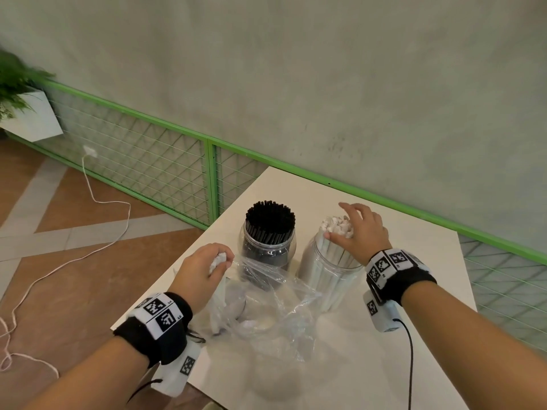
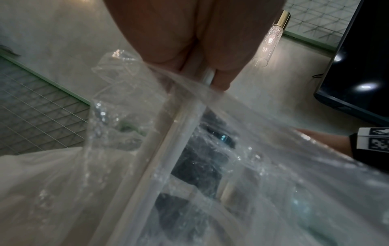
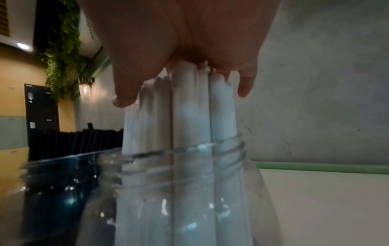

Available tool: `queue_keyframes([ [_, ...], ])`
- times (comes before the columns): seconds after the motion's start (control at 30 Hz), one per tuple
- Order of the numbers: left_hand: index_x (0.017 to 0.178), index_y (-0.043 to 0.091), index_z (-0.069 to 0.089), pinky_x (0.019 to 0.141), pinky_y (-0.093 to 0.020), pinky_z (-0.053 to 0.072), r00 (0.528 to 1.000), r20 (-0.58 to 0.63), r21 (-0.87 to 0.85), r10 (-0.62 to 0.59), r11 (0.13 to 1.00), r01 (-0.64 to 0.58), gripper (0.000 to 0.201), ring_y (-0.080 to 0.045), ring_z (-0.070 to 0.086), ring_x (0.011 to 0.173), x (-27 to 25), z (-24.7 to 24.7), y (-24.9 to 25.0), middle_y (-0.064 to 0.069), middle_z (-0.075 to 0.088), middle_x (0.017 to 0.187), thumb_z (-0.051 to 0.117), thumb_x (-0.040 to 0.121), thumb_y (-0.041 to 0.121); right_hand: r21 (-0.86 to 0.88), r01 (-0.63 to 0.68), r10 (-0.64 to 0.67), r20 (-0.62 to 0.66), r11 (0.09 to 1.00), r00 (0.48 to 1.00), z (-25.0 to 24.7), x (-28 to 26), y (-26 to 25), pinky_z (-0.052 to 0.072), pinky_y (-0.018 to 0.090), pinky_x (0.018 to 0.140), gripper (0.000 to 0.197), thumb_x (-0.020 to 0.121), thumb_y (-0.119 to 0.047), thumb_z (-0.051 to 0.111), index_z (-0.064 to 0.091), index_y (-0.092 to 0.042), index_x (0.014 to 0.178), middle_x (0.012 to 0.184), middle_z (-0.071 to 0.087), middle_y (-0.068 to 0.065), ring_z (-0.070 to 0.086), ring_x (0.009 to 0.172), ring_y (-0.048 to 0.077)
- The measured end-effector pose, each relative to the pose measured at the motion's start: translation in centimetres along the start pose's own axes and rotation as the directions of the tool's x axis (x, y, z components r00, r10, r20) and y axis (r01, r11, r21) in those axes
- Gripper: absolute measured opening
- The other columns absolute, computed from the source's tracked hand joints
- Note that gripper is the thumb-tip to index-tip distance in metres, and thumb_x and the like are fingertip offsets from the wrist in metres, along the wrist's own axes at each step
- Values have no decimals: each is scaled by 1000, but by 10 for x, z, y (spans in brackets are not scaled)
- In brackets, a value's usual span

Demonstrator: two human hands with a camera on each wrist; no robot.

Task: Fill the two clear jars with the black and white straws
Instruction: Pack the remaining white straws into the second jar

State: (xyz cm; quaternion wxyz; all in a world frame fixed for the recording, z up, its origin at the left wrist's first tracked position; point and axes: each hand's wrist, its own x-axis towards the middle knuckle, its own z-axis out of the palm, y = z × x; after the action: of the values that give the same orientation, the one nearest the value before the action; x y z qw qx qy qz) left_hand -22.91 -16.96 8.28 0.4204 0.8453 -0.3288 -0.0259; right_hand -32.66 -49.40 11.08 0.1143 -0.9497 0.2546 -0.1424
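Two clear jars are seen side by side on the white bench (image 1: 384, 365). The left jar (image 1: 268, 250) is packed with black straws (image 1: 270, 216); the right jar (image 1: 328, 276) is packed with white straws (image 1: 337, 224), whose tops stand above the rim. No brand, label or readable writing can be made out on either jar; only square black-and-white coded markers are shown on the two wristbands, one band (image 1: 158, 316) per wrist.

The right hand (image 1: 362, 229) is laid on top of the white straws, its grip apart, with the fingers spread and the thumb against the side of the bundle. The left hand's (image 1: 204, 267) grip is clamped on a small bunch of white straws (image 2: 179, 126) together with the mouth of one crumpled clear plastic bag (image 1: 266, 306), which lies on the bench just in front of the jars. How many straws are pinched cannot be counted.

One white cable (image 1: 97, 202) is trailed across the floor at the left.
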Motion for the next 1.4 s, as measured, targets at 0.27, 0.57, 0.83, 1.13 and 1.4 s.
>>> queue_keyframes([
  [0.27,102,27,54,73,0,34,998,-27,-93,-49,995,46,21,7,56,88,3,4,4,16,65,90,58,89,11,392,238,-156,-228,889,961,-17,-38,-52,30,32,103,60,85,-42,64,40,-25,137,132,42,-3,36,123,14],
  [0.57,91,33,54,90,-31,40,989,-145,-123,-33,992,15,27,-15,50,102,3,13,4,5,54,103,69,81,12,761,22,-320,246,649,915,45,-78,-135,49,20,86,49,82,-17,71,52,-22,127,111,58,-7,56,99,6],
  [0.83,136,30,37,101,-25,30,949,183,-664,-256,680,312,59,-1,38,124,5,-11,28,11,42,137,32,87,63,788,-111,-278,341,606,898,87,-81,-180,45,19,84,58,68,-27,83,53,-21,118,110,62,-4,57,99,8],
  [1.13,131,58,31,118,-39,13,954,182,-419,-238,859,294,54,5,18,138,-34,-24,-16,24,27,148,38,79,47,832,-133,-265,316,538,911,95,-69,-183,50,34,83,37,73,-12,78,60,-16,105,96,69,3,63,87,13],
  [1.4,132,48,24,114,-15,13,974,185,-369,-133,909,194,55,13,22,133,-45,-10,-6,25,27,146,34,82,30,840,-92,-274,276,535,921,100,-70,-196,51,48,86,54,57,-42,65,59,-11,101,96,68,10,64,93,29],
])
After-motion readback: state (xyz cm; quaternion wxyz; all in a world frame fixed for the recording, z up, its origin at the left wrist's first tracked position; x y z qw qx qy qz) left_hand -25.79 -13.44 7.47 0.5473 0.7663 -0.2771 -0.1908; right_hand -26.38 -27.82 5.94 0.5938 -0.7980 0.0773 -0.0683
